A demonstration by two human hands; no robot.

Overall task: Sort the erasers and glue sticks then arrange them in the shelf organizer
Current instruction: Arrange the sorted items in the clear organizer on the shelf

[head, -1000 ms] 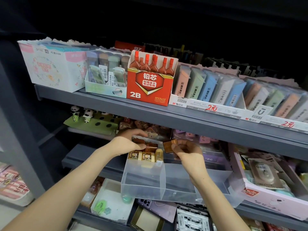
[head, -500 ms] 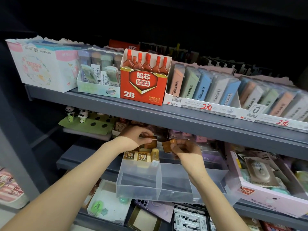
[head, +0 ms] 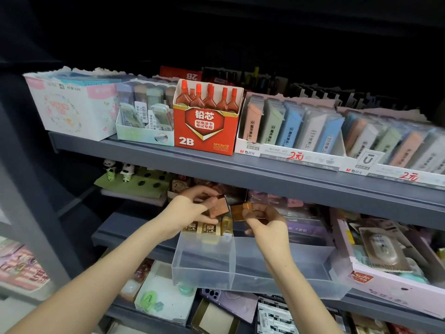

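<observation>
The small brown film-wrapped eraser block (head: 218, 206) sat pinched between the thumb and curled fingers of the left hand (head: 190, 206), above the back of the left compartment of the clear plastic shelf organizer (head: 204, 268). A 2nd, amber-coloured wrapped eraser (head: 237, 211) was pinched at the fingertips of the right hand (head: 265, 220), just beside the 1st. Both blocks looked light and stiff. Their glossy wrap was probably slippery, so a pinch across the 2 broad flat faces seemed the surest hold. Both forearms reached up and forward, wrists angled inward, so the hands nearly met under the grey metal shelf (head: 265, 174). A row of small gold-labelled erasers (head: 201, 228) stood at the rear of the left compartment, beneath the left hand.
</observation>
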